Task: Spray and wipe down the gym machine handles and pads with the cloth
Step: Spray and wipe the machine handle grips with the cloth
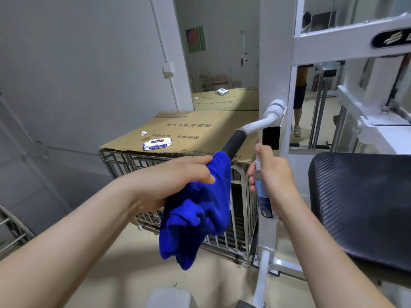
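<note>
Cloth [195, 210]: solid royal blue. Handle grip [233, 143]: black. Machine frame [272, 63]: white. Pad [364, 205]: black, woven carbon-fibre pattern. Spray bottle [263, 196]: clear, blue label. Cardboard [200, 132]: tan.

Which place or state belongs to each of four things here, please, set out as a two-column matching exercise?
Things:
1. blue cloth
2. spray bottle
3. wet wipes pack
4. black machine pad

Places or states:
A. lying on the cardboard sheet on top of the wire cage
B. held upright in the right grip
C. at the right edge of the view, touched by neither hand
D. held in the left grip, draped over the end of the black handle

Pairs: 1-D, 2-B, 3-A, 4-C.
</note>
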The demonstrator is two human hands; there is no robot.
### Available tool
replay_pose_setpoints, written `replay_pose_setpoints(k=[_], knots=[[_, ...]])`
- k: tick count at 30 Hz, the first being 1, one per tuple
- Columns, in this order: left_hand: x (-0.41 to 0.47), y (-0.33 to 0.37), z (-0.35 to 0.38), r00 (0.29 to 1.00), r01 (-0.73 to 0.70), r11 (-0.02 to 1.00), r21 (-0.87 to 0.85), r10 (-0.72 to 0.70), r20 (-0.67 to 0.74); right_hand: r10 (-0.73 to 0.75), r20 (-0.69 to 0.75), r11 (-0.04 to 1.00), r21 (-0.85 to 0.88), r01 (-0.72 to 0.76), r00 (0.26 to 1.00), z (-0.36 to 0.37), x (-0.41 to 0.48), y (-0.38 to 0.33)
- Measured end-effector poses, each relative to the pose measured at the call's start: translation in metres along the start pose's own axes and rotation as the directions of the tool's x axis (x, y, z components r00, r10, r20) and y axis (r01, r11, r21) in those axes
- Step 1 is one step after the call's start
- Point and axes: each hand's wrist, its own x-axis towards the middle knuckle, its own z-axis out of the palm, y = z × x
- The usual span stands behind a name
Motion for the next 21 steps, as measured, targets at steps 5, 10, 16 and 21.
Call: replay_pose_setpoints(k=[5, 10, 16, 21], knots=[[0.04, 0.011, 0.018, 0.991, 0.073, 0.61, 0.789, 0.047, -0.128, -0.035, 0.024, 0.999, -0.005, 0.035, 0.999, 0.004, -0.004, -0.001], [0.096, 0.029, 0.026, 0.97, 0.208, 0.432, 0.878, 0.024, -0.242, -0.065, 0.059, 0.995, 0.079, 0.06, 0.996, 0.01, -0.008, -0.004], [0.141, 0.039, 0.015, 0.957, 0.146, 0.582, 0.8, 0.12, -0.263, -0.027, 0.119, 0.993, 0.119, 0.013, 0.992, -0.007, -0.024, 0.001], [0.13, 0.039, 0.017, 0.955, 0.122, 0.581, 0.804, 0.153, -0.255, -0.001, 0.132, 0.999, 0.048, -0.006, 0.991, -0.021, -0.04, 0.012]])
